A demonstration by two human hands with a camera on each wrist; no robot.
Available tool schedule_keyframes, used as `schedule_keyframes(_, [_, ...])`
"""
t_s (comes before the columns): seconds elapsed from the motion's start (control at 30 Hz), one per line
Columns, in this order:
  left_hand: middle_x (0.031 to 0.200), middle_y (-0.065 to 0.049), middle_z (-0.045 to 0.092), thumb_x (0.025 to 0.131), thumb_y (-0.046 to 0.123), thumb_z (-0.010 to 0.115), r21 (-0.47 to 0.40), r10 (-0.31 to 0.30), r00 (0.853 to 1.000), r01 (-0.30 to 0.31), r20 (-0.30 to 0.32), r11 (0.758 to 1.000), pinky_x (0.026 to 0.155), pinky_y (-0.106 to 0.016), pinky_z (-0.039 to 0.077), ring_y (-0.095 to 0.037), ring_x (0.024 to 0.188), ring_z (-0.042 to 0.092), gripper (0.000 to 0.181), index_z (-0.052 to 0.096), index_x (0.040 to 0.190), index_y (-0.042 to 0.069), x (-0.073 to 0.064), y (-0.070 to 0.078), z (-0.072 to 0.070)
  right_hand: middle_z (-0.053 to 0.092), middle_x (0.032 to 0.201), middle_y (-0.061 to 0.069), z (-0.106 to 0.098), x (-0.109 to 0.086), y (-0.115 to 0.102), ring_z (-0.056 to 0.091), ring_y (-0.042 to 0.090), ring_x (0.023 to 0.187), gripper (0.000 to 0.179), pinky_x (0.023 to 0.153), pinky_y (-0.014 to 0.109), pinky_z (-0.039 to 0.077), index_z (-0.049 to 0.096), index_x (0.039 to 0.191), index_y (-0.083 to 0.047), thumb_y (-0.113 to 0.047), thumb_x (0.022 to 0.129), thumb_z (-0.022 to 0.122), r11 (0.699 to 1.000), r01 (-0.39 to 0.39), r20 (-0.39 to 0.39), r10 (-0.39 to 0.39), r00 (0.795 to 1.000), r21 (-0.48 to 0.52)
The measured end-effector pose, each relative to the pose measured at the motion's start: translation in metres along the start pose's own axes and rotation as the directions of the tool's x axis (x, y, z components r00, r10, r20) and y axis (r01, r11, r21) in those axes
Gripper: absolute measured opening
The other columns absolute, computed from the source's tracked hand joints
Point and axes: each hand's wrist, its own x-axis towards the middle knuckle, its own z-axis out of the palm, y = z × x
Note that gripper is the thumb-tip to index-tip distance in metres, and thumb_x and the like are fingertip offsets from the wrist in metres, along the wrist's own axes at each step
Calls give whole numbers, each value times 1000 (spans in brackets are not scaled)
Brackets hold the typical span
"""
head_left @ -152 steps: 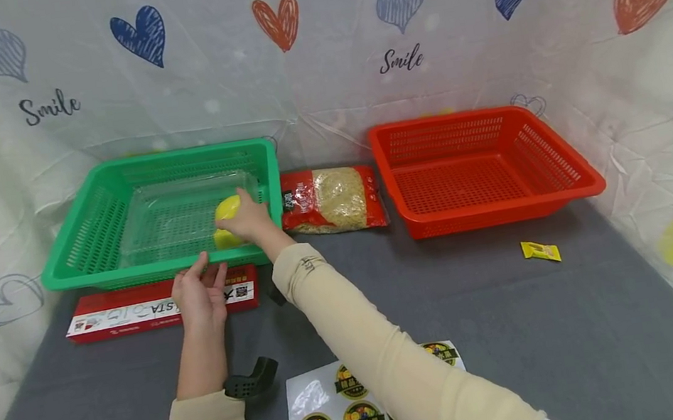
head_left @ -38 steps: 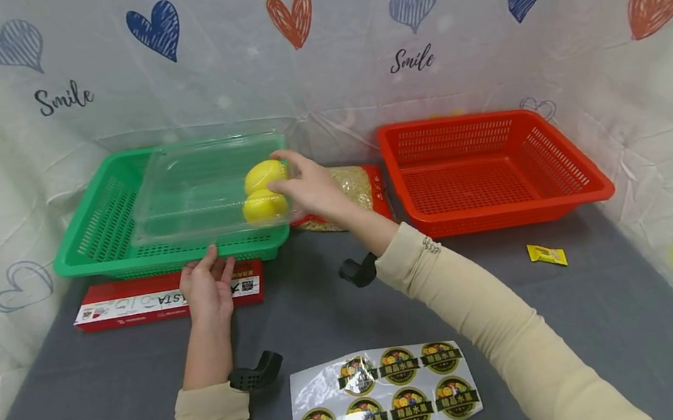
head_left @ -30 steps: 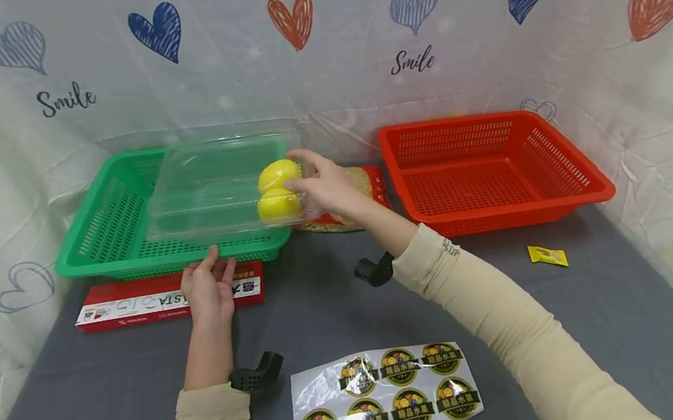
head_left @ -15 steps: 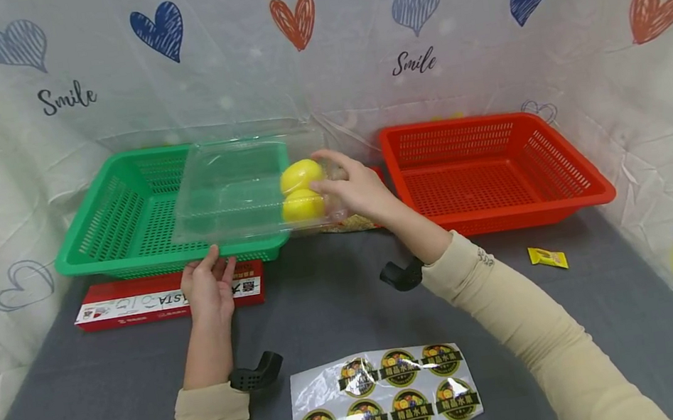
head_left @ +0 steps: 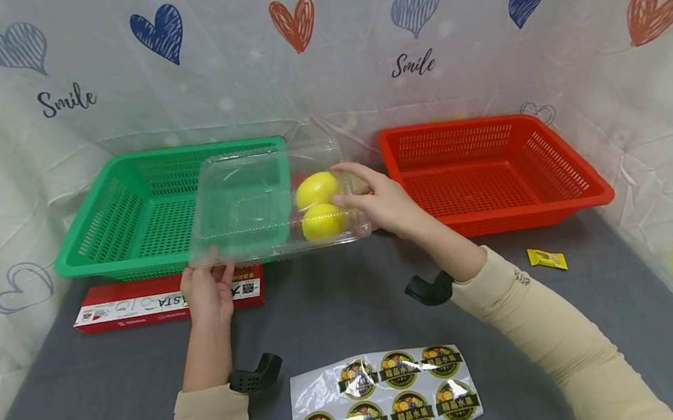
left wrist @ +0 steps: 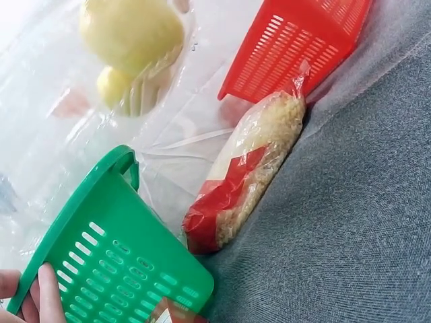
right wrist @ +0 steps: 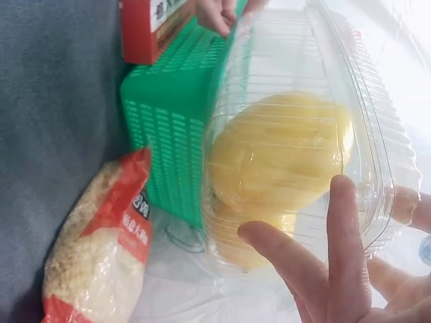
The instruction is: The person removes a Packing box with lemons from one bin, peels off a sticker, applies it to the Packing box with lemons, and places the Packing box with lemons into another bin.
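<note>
My right hand (head_left: 384, 203) grips the right end of a clear plastic clamshell container (head_left: 239, 206), raised over the right part of the green basket (head_left: 77, 228) and past its right side. Two lemons sit inside at that end, one (head_left: 317, 190) behind the other (head_left: 322, 221). In the right wrist view, fingers (right wrist: 343, 229) lie against the clear wall (right wrist: 283, 64). My left hand (head_left: 209, 296) holds the basket's front rim. Seen from the left wrist, its fingers (left wrist: 48, 296) are hooked at the green rim (left wrist: 81, 192); the container's near left corner overlaps these fingertips in the head view.
A red basket (head_left: 501, 212) stands at the right, with a small yellow packet (head_left: 546, 259) in front. A red pasta box (head_left: 130, 307) lies before the green basket. A grain bag (left wrist: 249, 158) lies between the baskets. A sticker sheet (head_left: 385, 397) lies nearest me.
The container, inside the green basket at first, has been lifted by my right hand and carried right, lately also toward me. My left hand stays at the basket's front rim.
</note>
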Motion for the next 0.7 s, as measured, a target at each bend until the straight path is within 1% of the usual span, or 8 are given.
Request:
schedule_keyframes(0.07, [106,-5,48,87,10,61,0,9,1000,-9,7,1000,70,-22,52,-12,89,56,26,45,108,9,0,0,0,57,100,6,-3,-5,2,52,21,86,49,66,34,44,46,131,-31,-34,85,62,1000,7,5,-7,1000,-8])
schedule_keyframes(0.13, [106,-4,47,86,11,62,2,16,1000,-16,10,1000,69,-23,53,-12,87,56,25,45,104,8,0,0,0,57,97,7,-5,-10,4,52,22,85,49,63,34,47,46,131,-31,-33,85,61,1000,15,14,-15,1000,-4])
schedule_keyframes(0.23, [101,-6,48,87,9,60,5,31,999,-31,14,1000,65,-22,53,-11,78,57,19,44,97,7,0,0,0,55,99,9,-9,-16,7,53,23,86,50,60,33,51,45,132,-31,-33,85,61,1000,12,36,-13,999,25])
schedule_keyframes(0.33, [96,-6,48,88,5,55,15,52,999,-53,13,999,62,-20,50,-11,71,55,13,42,90,6,-1,-1,1,55,103,10,-12,-23,10,54,23,88,51,60,34,52,44,133,-32,-34,85,61,999,1,55,-4,998,49])
schedule_keyframes(0.37, [96,-7,47,89,5,53,22,64,998,-64,16,998,62,-20,49,-11,71,54,12,41,89,6,-1,-1,1,55,103,11,-12,-25,11,55,24,87,51,61,34,52,43,133,-32,-34,85,61,998,-4,60,0,998,57])
schedule_keyframes(0.47, [96,-6,47,89,5,52,57,87,996,-88,17,994,64,-19,47,-12,76,52,12,41,88,6,-2,-1,3,56,102,11,-15,-32,14,58,23,84,52,63,35,52,43,134,-33,-36,85,61,999,-9,62,6,998,53])
schedule_keyframes(0.57, [94,-6,48,89,7,55,86,78,997,-77,-7,993,64,-18,47,-11,77,53,14,41,87,6,-2,0,4,56,102,12,-17,-39,18,60,24,80,52,64,35,52,42,135,-31,-35,86,61,999,-10,60,7,998,48])
schedule_keyframes(0.7, [87,-4,51,90,10,57,133,36,998,-29,-49,991,62,-19,46,-11,74,53,18,40,85,7,-2,1,4,54,102,12,-20,-49,23,62,24,77,52,63,36,51,41,135,-30,-33,87,60,999,-17,62,14,998,48])
